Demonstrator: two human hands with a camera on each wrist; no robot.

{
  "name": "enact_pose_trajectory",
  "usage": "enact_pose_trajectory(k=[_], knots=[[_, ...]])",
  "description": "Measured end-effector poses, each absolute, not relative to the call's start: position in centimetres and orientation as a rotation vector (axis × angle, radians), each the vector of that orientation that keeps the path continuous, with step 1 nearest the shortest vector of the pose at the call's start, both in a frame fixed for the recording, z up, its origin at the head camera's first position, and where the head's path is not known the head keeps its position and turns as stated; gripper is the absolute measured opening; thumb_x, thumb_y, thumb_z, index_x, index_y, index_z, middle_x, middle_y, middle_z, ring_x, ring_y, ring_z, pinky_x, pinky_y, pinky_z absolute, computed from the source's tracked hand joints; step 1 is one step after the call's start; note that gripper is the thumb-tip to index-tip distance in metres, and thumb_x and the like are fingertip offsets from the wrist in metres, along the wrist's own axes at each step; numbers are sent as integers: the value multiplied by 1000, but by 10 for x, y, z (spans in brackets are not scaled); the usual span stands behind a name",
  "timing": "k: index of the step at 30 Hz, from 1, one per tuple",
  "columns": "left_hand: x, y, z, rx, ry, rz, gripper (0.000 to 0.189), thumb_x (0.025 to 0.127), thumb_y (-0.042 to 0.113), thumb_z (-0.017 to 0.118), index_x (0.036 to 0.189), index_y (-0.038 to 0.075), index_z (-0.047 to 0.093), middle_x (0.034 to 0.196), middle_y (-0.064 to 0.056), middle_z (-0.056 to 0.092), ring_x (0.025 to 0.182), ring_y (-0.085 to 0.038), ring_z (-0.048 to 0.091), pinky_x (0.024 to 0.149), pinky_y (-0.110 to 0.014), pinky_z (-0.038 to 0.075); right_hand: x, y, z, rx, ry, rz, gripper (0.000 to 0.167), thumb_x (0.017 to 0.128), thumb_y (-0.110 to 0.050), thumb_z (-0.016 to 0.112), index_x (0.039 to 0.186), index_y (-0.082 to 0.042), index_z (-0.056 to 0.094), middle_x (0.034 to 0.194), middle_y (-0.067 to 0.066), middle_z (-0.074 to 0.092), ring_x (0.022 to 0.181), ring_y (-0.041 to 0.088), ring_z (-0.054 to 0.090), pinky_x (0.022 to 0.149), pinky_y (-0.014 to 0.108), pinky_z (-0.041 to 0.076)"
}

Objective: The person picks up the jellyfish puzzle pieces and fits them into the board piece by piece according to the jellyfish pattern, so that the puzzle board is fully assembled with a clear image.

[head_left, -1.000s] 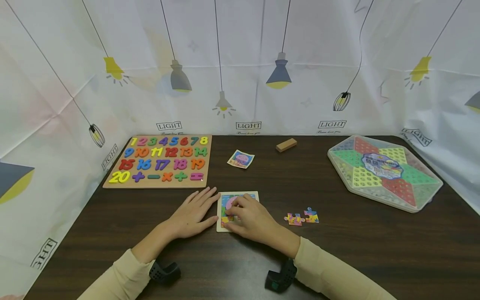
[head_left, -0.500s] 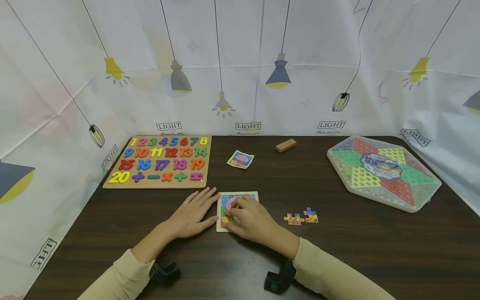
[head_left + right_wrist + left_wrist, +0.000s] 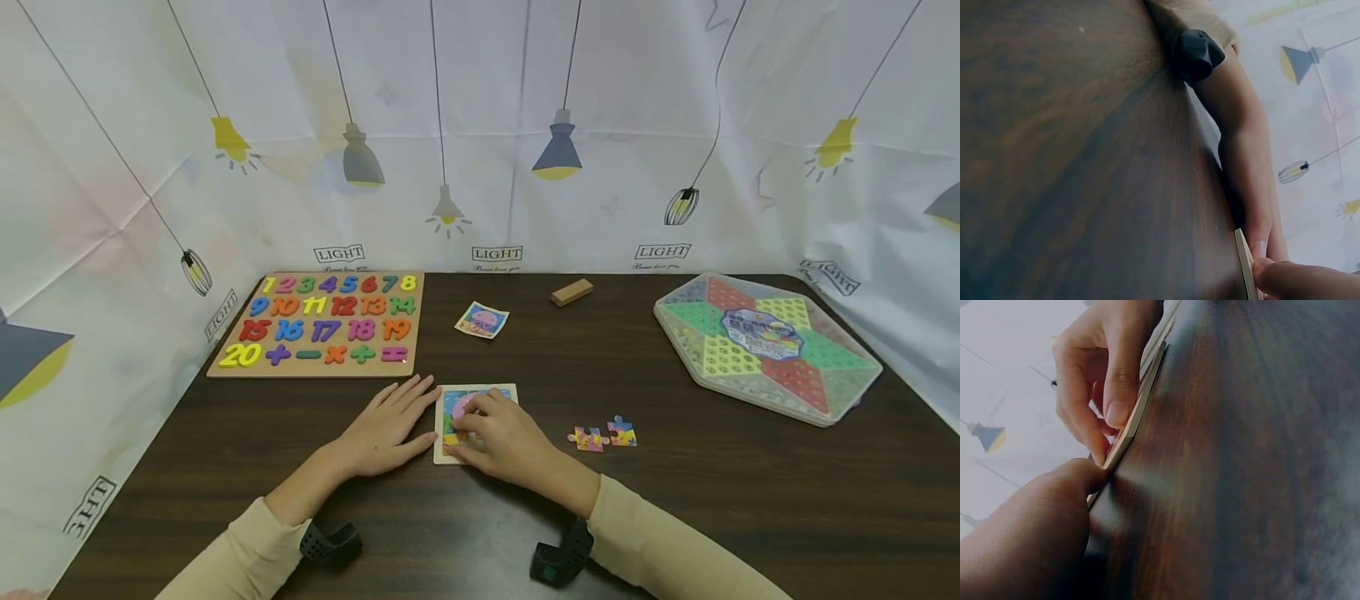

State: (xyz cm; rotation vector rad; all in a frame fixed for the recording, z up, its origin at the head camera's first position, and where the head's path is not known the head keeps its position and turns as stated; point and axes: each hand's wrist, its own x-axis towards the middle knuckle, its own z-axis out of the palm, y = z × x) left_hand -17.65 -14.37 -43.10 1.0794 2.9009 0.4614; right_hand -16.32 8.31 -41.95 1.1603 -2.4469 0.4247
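A small picture puzzle in a pale wooden frame [image 3: 438,417] lies on the table, partly hidden under my right hand [image 3: 498,437]. That hand is bent over the picture, thumb and forefinger close together around a yellow puzzle piece [image 3: 454,438] near the lower left. My left hand [image 3: 386,429] lies with spread fingers at the frame's left side, its thumb touching the edge. In the left wrist view, the right thumb and fingertips reach down to the frame [image 3: 1138,412]. Two loose jigsaw pieces [image 3: 588,439] lie to the right.
A number board [image 3: 416,333] stands at the back left. A small picture card [image 3: 482,320] and a wooden block [image 3: 572,292] lie behind the puzzle. At the right is a hexagonal board-game box [image 3: 765,346]. A printed cloth [image 3: 480,108] hangs behind the table.
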Motion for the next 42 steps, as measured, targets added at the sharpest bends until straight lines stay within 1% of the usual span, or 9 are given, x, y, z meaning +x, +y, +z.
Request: enact_pose_trajectory(k=[7, 12, 15, 21, 28, 34, 42], knots=[[-176, -143, -431, 1071, 2900, 455, 64, 95, 49, 36, 146, 12, 25, 151, -7, 18, 138, -23, 10, 108, -45, 11, -162, 88, -418, 1174, -2492, 477, 31, 78, -39, 70, 94, -12, 72, 95, -1, 60, 88, 15, 52, 77, 29, 45], [-177, -142, -432, 1058, 2894, 460, 64, 95, 50, 35, 146, 14, 25, 152, -6, 17, 139, -22, 9, 109, -45, 10, -160, 92, -416, 1171, -2525, 479, 29, 77, -37, 72, 93, -12, 72, 94, -1, 60, 86, 14, 51, 75, 29, 45], [-177, -142, -432, 1056, 2890, 464, 64, 95, 51, 35, 146, 14, 24, 152, -6, 17, 139, -21, 9, 109, -45, 10, -158, 94, -415, 1167, -2541, 499, 25, 77, -34, 73, 91, -13, 72, 93, -1, 60, 85, 14, 51, 73, 29, 45], [-177, -143, -432, 1075, 2898, 466, 64, 95, 50, 35, 146, 13, 24, 151, -7, 17, 139, -22, 10, 108, -45, 10, -157, 100, -413, 1162, -2536, 526, 22, 77, -31, 73, 91, -14, 72, 93, -2, 60, 86, 13, 51, 74, 28, 45], [-177, -145, -433, 1090, 2919, 433, 64, 95, 50, 34, 146, 13, 24, 151, -7, 18, 138, -23, 11, 108, -45, 12, -156, 112, -409, 1148, -2567, 511, 25, 78, -31, 73, 96, -13, 72, 97, -1, 62, 91, 14, 52, 79, 31, 46], [-177, -145, -433, 1107, 2922, 446, 65, 95, 51, 35, 146, 12, 25, 151, -8, 19, 138, -24, 12, 108, -46, 12, -156, 127, -406, 1110, -2587, 529, 26, 78, -29, 73, 99, -13, 70, 100, 1, 62, 92, 15, 51, 79, 32, 46], [-176, -144, -434, 1080, 2909, 445, 66, 94, 52, 34, 146, 14, 24, 152, -7, 17, 139, -23, 10, 109, -45, 10, -155, 154, -404, 988, -2655, 510, 34, 77, -33, 73, 104, -12, 69, 102, 0, 61, 94, 15, 50, 79, 34, 46]])
